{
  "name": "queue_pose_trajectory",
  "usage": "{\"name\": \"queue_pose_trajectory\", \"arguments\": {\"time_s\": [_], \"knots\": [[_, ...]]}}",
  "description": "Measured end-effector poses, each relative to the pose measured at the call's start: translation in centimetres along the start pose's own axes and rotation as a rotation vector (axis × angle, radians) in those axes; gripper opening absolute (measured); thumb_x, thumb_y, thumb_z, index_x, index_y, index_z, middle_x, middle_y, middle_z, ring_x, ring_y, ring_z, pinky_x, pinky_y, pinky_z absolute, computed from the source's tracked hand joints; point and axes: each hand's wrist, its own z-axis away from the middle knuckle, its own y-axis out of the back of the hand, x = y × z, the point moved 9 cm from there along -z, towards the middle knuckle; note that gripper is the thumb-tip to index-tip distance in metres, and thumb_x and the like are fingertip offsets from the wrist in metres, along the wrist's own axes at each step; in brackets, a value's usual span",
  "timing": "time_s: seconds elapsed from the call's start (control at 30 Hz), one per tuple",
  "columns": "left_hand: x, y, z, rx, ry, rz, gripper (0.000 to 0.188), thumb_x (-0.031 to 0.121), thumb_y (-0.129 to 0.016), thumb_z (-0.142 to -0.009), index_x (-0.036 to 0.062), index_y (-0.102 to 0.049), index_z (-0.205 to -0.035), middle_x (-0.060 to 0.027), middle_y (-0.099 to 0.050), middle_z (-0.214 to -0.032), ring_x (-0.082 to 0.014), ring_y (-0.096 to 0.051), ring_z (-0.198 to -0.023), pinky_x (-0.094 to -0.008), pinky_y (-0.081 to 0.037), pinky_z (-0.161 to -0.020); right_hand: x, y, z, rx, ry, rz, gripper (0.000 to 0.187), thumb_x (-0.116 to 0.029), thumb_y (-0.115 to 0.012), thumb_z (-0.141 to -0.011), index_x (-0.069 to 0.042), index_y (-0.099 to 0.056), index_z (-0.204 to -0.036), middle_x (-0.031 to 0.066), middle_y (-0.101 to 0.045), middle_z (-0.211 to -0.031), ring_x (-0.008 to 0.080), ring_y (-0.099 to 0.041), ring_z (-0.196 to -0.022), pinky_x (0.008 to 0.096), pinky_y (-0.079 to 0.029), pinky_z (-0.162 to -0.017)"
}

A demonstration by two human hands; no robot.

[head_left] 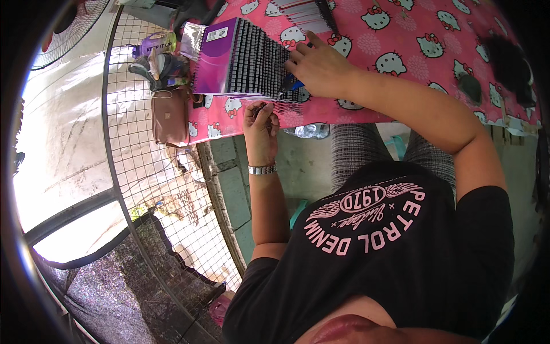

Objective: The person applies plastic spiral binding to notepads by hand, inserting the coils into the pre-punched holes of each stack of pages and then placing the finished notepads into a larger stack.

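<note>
A fanned stack of spiral notebooks (217, 60) with purple covers and black coil bindings lies near the table's front edge. My right hand (322, 67) is over the stack's right side, its fingers closed round blue-and-black pliers (296, 85). The tips of the pliers point toward the coil ends and are partly hidden. Just below the stack's front edge, my left hand (262, 119) is closed, palm up, with small dark pieces showing between its fingers; I cannot make out what they are. Thin dark coil ends stick out between both hands.
A pink cartoon-patterned cloth (389, 63) covers the table. Another spiral-bound stack (306, 14) lies at the back. To the left are a brown bag (170, 117), a purple bottle (154, 44) and a wire-mesh screen (143, 92). A dark object (507, 66) sits at far right.
</note>
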Motion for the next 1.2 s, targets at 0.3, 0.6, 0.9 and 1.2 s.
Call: {"name": "queue_pose_trajectory", "arguments": {"time_s": [0.3, 0.6, 0.9, 1.2], "knots": [[-0.6, 0.8, -0.6, -0.045, -0.043, -0.056, 0.025, -0.002, -0.065, -0.084, 0.0068, -0.050, -0.101, -0.0009, -0.056, -0.072, -0.0066, -0.046, -0.049, -0.0202, -0.031, -0.042, 0.2, -3.3, -0.1, -0.462, -0.136, -0.158, 0.018, -0.015, -0.059, -0.077, -0.008, -0.065, -0.092, 0.0085, -0.067, -0.088, 0.0245, -0.065, -0.089, 0.0400, -0.048, -0.082], [-1.7, 0.1, -0.7, -0.027, -0.068, -0.141, 0.017, 0.000, -0.065, -0.085, 0.0070, -0.055, -0.096, 0.0003, -0.057, -0.071, -0.0073, -0.048, -0.050, -0.0202, -0.032, -0.041, -0.7, -3.6, -0.1, -0.388, -0.071, -0.118, 0.018, -0.015, -0.058, -0.078, -0.007, -0.066, -0.092, 0.0079, -0.067, -0.084, 0.0258, -0.065, -0.088, 0.0421, -0.048, -0.083], [-2.3, 0.8, -1.0, -0.028, -0.015, -0.042, 0.020, -0.001, -0.065, -0.085, 0.0075, -0.054, -0.100, -0.0009, -0.059, -0.074, -0.0079, -0.049, -0.050, -0.0207, -0.034, -0.043, 0.0, -2.5, 1.2, -0.060, -0.017, -0.033, 0.017, -0.015, -0.059, -0.077, -0.008, -0.065, -0.091, 0.0090, -0.068, -0.089, 0.0260, -0.065, -0.091, 0.0401, -0.048, -0.083], [-3.6, 2.2, -1.8, -0.036, -0.016, 0.036, 0.019, 0.000, -0.065, -0.085, 0.0072, -0.054, -0.098, -0.0018, -0.059, -0.074, -0.0083, -0.052, -0.053, -0.0200, -0.034, -0.041, 0.7, -4.2, 1.4, -0.325, -0.142, -0.149, 0.017, -0.014, -0.057, -0.078, -0.007, -0.068, -0.089, 0.0081, -0.068, -0.086, 0.0260, -0.065, -0.090, 0.0425, -0.048, -0.085]]}}
